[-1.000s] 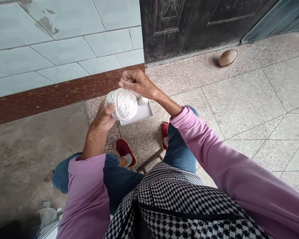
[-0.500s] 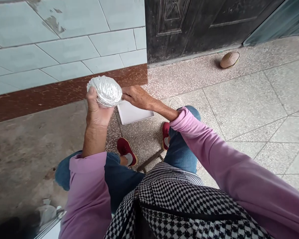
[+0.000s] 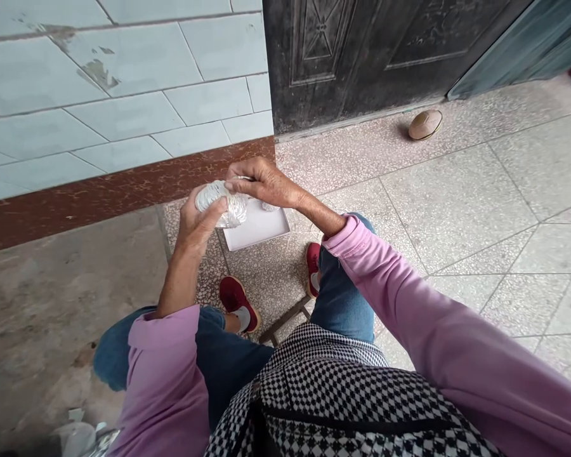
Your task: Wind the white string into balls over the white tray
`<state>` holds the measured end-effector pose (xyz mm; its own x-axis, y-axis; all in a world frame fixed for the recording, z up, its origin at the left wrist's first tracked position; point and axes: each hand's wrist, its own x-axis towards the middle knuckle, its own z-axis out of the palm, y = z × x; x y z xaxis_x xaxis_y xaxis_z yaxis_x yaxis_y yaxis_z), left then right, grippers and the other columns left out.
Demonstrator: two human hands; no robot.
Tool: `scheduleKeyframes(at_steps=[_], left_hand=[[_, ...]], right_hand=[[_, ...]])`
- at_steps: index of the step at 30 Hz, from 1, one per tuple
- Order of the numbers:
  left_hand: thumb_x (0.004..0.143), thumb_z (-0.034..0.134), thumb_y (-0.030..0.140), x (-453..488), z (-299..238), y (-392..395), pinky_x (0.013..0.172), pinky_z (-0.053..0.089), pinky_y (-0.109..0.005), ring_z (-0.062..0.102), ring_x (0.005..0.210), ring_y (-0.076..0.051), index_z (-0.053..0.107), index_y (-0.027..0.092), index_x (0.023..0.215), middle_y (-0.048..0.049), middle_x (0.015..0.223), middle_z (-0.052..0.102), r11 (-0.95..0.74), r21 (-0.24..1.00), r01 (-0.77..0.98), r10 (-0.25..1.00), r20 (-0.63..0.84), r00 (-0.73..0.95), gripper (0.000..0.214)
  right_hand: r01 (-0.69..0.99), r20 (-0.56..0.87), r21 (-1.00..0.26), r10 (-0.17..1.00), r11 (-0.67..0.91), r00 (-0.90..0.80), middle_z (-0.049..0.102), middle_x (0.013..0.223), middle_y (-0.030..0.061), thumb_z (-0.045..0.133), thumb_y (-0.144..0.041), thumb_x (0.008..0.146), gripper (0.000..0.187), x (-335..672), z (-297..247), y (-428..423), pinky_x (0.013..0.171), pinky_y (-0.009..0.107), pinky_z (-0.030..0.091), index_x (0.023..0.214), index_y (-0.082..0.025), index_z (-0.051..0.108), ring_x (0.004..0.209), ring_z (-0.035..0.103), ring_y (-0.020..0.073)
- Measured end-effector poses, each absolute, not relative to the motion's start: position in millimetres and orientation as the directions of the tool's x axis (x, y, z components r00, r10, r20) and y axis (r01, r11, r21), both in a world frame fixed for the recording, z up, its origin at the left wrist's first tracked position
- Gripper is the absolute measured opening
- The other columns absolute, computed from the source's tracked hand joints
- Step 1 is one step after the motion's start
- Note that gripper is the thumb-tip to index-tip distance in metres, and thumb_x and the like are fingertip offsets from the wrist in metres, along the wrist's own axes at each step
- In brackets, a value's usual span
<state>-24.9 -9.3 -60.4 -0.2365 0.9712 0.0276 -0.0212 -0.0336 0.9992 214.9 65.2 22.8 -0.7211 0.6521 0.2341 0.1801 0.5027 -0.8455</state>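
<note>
A ball of white shiny thread (image 3: 219, 202) sits in my left hand (image 3: 200, 219), whose fingers and thumb wrap round its left and lower side. My right hand (image 3: 261, 183) is closed in a pinch just above and to the right of the ball, fingertips touching its top; what it pinches is too thin to make out. Both hands hover above a white shallow tray (image 3: 259, 227) on the floor. A second, smaller white lump (image 3: 269, 206) lies in the tray, partly hidden by my right hand.
I sit on a low stool with red shoes (image 3: 236, 301) on a speckled tile floor. A tiled wall with a red-brown skirting (image 3: 99, 197) runs at the left. A dark door (image 3: 352, 57) stands ahead, with a small brown ball (image 3: 424, 124) before it. Crumpled litter (image 3: 78, 435) lies bottom left.
My left hand lowered the ball and turned it rightward, back over the tray. My right hand rose from beside the ball to its top.
</note>
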Motion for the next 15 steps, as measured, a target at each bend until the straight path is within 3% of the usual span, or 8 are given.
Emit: scheduleKeyframes(at_steps=[3, 7, 11, 15], left_hand=[[0.08, 0.114, 0.085, -11, -49, -22, 0.124, 0.066, -0.071, 0.082, 0.133, -0.05, 0.086, 0.021, 0.128, -0.015, 0.116, 0.088, 0.015, 0.996, -0.085, 0.999, -0.019, -0.041, 0.085], [0.071, 0.117, 0.089, -2, -32, -33, 0.117, 0.074, -0.073, 0.084, 0.141, -0.058, 0.087, 0.023, 0.122, -0.0212, 0.114, 0.09, 0.072, 0.985, -0.155, 0.987, -0.048, 0.154, 0.089], [0.064, 0.118, 0.085, -1, -16, -34, 0.111, 0.08, -0.071, 0.087, 0.139, -0.058, 0.089, 0.023, 0.138, -0.0221, 0.116, 0.088, 0.028, 0.972, -0.234, 0.993, 0.0, 0.12, 0.101], [0.061, 0.118, 0.078, 3, -1, -35, 0.116, 0.079, -0.073, 0.083, 0.151, -0.06, 0.087, 0.034, 0.157, -0.0201, 0.133, 0.089, -0.021, 0.963, -0.268, 0.999, 0.031, 0.031, 0.11]], right_hand=[[0.188, 0.267, -0.853, 0.716, 0.487, -0.645, 0.068, 0.1, 0.0033, 0.061, -0.03, 0.139, 0.038, 226, 23, 77, 0.097, 0.033, 0.051, 0.102, -0.021, 0.063, 0.097, 0.059, 0.0202], [0.164, 0.283, -0.885, 0.782, 0.436, -0.556, 0.062, 0.091, 0.0002, 0.057, -0.03, 0.136, 0.039, 226, 20, 81, 0.092, 0.034, 0.051, 0.098, -0.022, 0.064, 0.091, 0.055, 0.0197], [0.239, 0.193, -0.901, 0.827, 0.363, -0.528, 0.072, 0.089, 0.002, 0.062, -0.032, 0.134, 0.047, 220, 28, 73, 0.093, 0.034, 0.053, 0.087, -0.023, 0.065, 0.094, 0.064, 0.0193], [0.298, 0.155, -0.887, 0.834, 0.354, -0.53, 0.073, 0.083, 0.0031, 0.057, -0.041, 0.137, 0.061, 213, 26, 71, 0.094, 0.034, 0.053, 0.077, -0.026, 0.061, 0.099, 0.068, 0.0201]])
